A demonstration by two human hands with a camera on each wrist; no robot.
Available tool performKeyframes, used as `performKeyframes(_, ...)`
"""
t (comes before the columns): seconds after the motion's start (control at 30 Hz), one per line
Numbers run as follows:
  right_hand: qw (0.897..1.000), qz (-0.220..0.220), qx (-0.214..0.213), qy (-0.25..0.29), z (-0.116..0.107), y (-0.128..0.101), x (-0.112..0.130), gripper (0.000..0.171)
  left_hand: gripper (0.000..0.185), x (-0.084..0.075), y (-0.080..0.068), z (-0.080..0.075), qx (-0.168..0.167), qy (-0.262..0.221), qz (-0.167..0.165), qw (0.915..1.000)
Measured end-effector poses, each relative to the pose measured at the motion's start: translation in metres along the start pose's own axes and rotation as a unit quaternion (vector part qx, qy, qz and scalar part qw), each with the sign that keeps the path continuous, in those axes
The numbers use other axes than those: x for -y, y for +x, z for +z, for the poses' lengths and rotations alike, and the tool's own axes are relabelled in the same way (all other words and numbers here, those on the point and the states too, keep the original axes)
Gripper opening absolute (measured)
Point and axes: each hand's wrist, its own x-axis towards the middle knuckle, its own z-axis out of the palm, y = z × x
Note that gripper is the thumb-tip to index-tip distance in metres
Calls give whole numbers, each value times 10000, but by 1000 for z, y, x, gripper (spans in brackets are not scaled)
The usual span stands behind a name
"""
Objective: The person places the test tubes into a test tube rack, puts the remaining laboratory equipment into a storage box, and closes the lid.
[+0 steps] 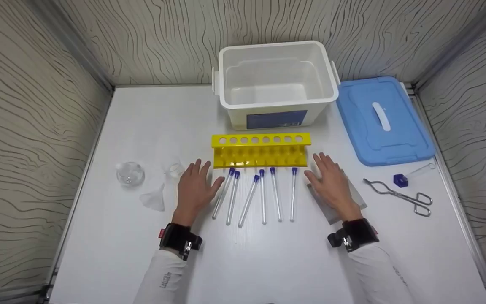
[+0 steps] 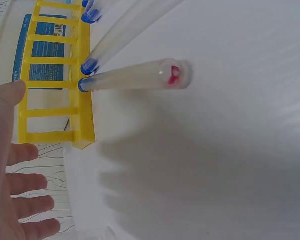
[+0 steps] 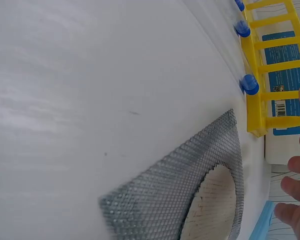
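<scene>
My left hand [image 1: 194, 192] is held palm down with fingers straight and spread, left of the capped test tubes [image 1: 263, 198], and holds nothing. On the other side, my right hand [image 1: 331, 183] is also spread, over the wire gauze [image 1: 357, 194], with nothing in it. Several test tubes with blue-purple caps lie in a loose row between the hands, caps toward the yellow test tube rack [image 1: 261, 162]. In the right wrist view the gauze [image 3: 160, 187] shows a pale round centre. The left wrist view shows a red mark on the rounded end of one tube [image 2: 135, 76].
Behind the rack stands a white bin [image 1: 276, 103], its blue lid [image 1: 395, 139] lying to the right. Crucible tongs [image 1: 399, 195] and a small glass cylinder with a purple base [image 1: 401, 180] lie at right. A clear funnel [image 1: 153, 199] and a round glass vessel [image 1: 130, 174] are at left.
</scene>
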Motion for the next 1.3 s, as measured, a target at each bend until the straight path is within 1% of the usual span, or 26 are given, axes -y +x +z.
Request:
performKeyframes(0.13,9999,22,73,141,2,2,1,69,70,-1,0,2,-141,-62,123,9998)
performKeyframes(0.4,9996,1,190,222,9,8,3,64,69,-6,-2,9,-108,-179,145,9997)
performKeyframes(0.6,9993,-63,272,242,13,11,3,61,68,-10,-3,13,-136,-64,223,9996)
performKeyframes(0.77,9992,74,338,207,17,16,4,59,67,-14,-3,16,-94,-20,250,9996)
performKeyframes(0.9,9991,185,323,218,23,20,2,57,59,-16,-3,21,-68,-98,166,9998)
performKeyframes(1.03,9990,26,413,156,27,25,2,56,51,-19,-5,24,21,-179,90,9998)
performKeyframes(1.2,9987,-70,511,8,30,27,3,55,42,-22,-7,28,20,-235,162,9996)
performKeyframes(1.3,9991,-87,416,-84,33,27,3,54,40,-23,-8,30,19,-261,208,9994)
